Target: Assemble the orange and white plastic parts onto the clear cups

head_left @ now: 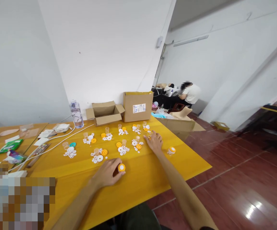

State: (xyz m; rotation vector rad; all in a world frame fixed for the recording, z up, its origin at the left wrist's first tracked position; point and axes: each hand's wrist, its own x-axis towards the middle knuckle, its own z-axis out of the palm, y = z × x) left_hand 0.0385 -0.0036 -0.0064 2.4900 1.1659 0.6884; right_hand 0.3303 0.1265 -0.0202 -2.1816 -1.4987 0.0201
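Note:
My left hand (pixel 108 172) is closed around a small jar with an orange lid and a white centre (pixel 121 167), near the front of the table. Farther back on the right, my right hand (pixel 155 143) stretches over the tabletop, fingers apart. A small clear thing shows faintly between its thumb and fingers, too small to make out. Left of this hand lies a pile with an orange ring (pixel 138 146), a white disc (pixel 134 143) and perforated white pieces. Another orange-lidded clear jar (pixel 172 150) stands upright to its right.
Several similar piles with clear cups (pixel 96 151) spread across the yellow table (pixel 138 179). Behind them stand an open carton (pixel 108 119), a closed carton (pixel 138 110) and a water bottle (pixel 76 114). White cables (pixel 57 137) cross the left side. A person (pixel 192 94) sits in the background.

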